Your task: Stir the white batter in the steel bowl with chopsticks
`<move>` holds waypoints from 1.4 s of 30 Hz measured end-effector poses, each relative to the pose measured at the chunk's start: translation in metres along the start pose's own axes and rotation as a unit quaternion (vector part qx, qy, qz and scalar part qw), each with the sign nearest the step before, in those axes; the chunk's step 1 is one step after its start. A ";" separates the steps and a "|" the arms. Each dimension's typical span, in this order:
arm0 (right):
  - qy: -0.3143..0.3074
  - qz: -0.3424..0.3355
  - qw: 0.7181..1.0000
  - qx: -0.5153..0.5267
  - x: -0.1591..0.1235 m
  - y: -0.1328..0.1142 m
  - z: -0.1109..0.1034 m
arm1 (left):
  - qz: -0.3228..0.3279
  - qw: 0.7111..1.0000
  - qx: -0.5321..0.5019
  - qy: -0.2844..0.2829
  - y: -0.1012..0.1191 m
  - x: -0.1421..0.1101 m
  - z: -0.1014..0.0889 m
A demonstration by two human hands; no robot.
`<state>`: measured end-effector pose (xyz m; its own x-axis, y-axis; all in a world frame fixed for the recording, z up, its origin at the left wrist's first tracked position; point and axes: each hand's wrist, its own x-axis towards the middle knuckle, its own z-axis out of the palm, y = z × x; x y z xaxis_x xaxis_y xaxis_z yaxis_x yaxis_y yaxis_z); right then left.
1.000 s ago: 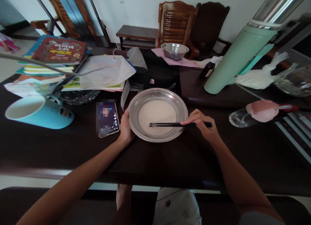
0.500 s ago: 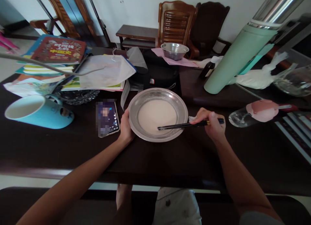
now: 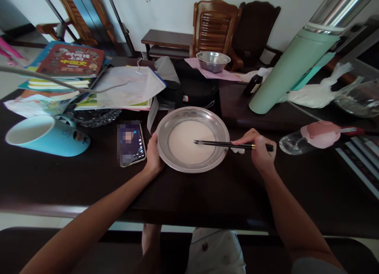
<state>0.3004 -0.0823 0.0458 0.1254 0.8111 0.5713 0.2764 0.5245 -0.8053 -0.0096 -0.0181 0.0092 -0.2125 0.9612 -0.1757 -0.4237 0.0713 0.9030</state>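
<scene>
A wide metal bowl (image 3: 166, 155) stands on the dark table, with a pale, milky liquid (image 3: 189, 151) in it. My left hand (image 3: 154, 154) grips the bowl's left rim, its thumb on the edge and the other fingers hidden below. In my right hand (image 3: 260, 149) is a pair of black chopsticks (image 3: 219, 143), closed round near their gold-banded ends. The chopstick tips lie close together over the middle of the liquid; I cannot tell how deep they dip. Beside the bowl's right rim, under the chopsticks, shows a small white crumpled piece (image 3: 237, 150).
Left of the bowl lie a phone (image 3: 137, 145) and a blue mug (image 3: 56, 137). Behind are stacked books (image 3: 71, 62), a black bag (image 3: 197, 86) and a small metal bowl (image 3: 213, 62). A green thermos (image 3: 293, 72) and a pink-lidded cup (image 3: 318, 136) stand to the right.
The chopsticks have swung upward in the picture, their tips now farther from me and nearer the middle of the liquid. My left hand and the bowl stay in place.
</scene>
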 end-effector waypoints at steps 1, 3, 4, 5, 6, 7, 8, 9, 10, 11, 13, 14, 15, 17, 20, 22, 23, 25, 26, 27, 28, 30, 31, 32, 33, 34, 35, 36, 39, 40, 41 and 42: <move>0.005 0.004 1.000 0.018 0.000 0.001 -0.001 | 0.000 1.000 0.002 0.000 0.000 0.000 0.000; -0.008 0.015 0.999 0.045 0.000 0.001 -0.001 | 0.004 1.000 0.008 0.002 -0.001 0.001 -0.002; -0.027 0.019 0.998 0.050 -0.001 0.001 0.000 | 0.008 1.000 0.010 0.004 -0.002 0.002 -0.003; -0.050 0.022 0.997 0.047 -0.001 0.000 0.002 | 0.010 1.000 0.010 0.006 -0.002 0.002 -0.003; -0.075 0.025 0.996 0.037 -0.001 0.000 0.003 | 0.012 1.000 0.011 0.009 -0.003 0.002 -0.004; -0.099 0.025 0.995 0.021 0.000 -0.001 0.005 | 0.012 1.000 0.011 0.011 -0.004 0.003 -0.005; -0.121 0.025 0.992 0.002 0.000 -0.002 0.007 | 0.013 1.000 0.011 0.012 -0.005 0.003 -0.005; -0.139 0.023 0.990 -0.016 0.000 -0.002 0.008 | 0.012 1.000 0.012 0.010 -0.005 0.003 -0.005; -0.151 0.021 0.988 -0.032 0.000 -0.003 0.009 | 0.012 1.000 0.013 0.007 -0.005 0.003 -0.005; -0.159 0.018 0.986 -0.042 0.001 -0.003 0.010 | 0.011 1.000 0.012 0.004 -0.006 0.003 -0.005; -0.151 0.006 0.987 -0.055 0.001 -0.002 0.010 | 0.010 1.000 0.011 0.001 -0.005 0.002 -0.004; -0.135 0.002 0.989 -0.061 0.001 -0.002 0.009 | 0.007 1.000 0.011 0.001 -0.005 0.002 -0.003; -0.109 -0.001 0.992 -0.066 0.001 -0.002 0.008 | 0.003 1.000 0.009 0.003 -0.005 0.002 -0.002; -0.045 0.001 0.997 -0.066 0.001 -0.001 0.005 | -0.005 1.000 -0.001 0.006 -0.004 0.002 -0.002; 0.025 0.009 1.000 -0.016 0.001 0.000 0.001 | -0.005 1.000 -0.005 0.007 -0.003 0.002 -0.002; 0.031 0.007 0.999 0.031 0.001 0.000 0.000 | 0.005 1.000 0.008 0.002 -0.003 0.002 -0.003; 0.020 0.007 0.999 0.050 0.000 0.000 0.000 | 0.009 1.000 0.014 -0.001 -0.003 0.002 -0.004; -0.024 0.013 0.998 0.063 0.000 -0.001 0.002 | 0.012 1.000 0.018 -0.007 -0.004 0.002 -0.004; -0.055 0.016 0.997 0.057 0.000 -0.001 0.003 | 0.010 1.000 0.016 -0.007 -0.004 0.002 -0.005; -0.087 0.017 0.995 0.045 0.000 -0.001 0.004 | 0.007 1.000 0.013 -0.007 -0.004 0.002 -0.004; -0.118 0.014 0.992 0.029 0.000 -0.002 0.005 | 0.005 1.000 0.010 -0.005 -0.004 0.002 -0.004; -0.157 0.004 0.988 -0.002 0.001 -0.002 0.007 | 0.004 1.000 0.008 -0.003 -0.004 0.002 -0.003; -0.163 -0.003 0.986 -0.014 0.002 -0.002 0.007 | 0.004 1.000 0.007 0.000 -0.004 0.002 -0.003; -0.161 -0.008 0.987 -0.024 0.002 -0.002 0.007 | 0.005 1.000 0.007 0.002 -0.004 0.002 -0.002; -0.150 -0.012 0.988 -0.034 0.002 -0.001 0.007 | 0.006 1.000 0.006 0.005 -0.003 0.001 -0.002; -0.131 -0.015 0.990 -0.041 0.002 -0.001 0.006 | 0.007 1.000 0.006 0.005 -0.003 0.001 -0.002; -0.106 -0.016 0.993 -0.045 0.002 0.000 0.004 | 0.009 1.000 0.007 0.004 -0.002 0.001 -0.002; -0.077 -0.016 0.996 -0.043 0.002 0.001 0.003 | 0.012 1.000 0.007 0.000 -0.001 0.001 -0.002; 0.002 -0.005 1.000 -0.003 0.002 0.003 -0.001 | 0.015 1.000 0.010 -0.012 0.000 0.000 -0.001; 0.015 -0.001 1.000 0.018 0.002 0.003 -0.002 | 0.014 1.000 0.010 -0.011 0.000 -0.001 0.000; 0.019 0.002 0.999 0.039 0.002 0.004 -0.002 | 0.012 1.000 0.009 -0.009 0.001 -0.001 0.000; 0.014 0.006 0.998 0.057 0.001 0.003 -0.002 | 0.010 1.000 0.008 -0.007 0.001 -0.001 0.001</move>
<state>0.3030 -0.0797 0.0442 0.1546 0.8105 0.5650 0.1655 0.5426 -0.8235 -0.0090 -0.0190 0.0104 -0.2092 0.9660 -0.1521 -0.4054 0.0558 0.9124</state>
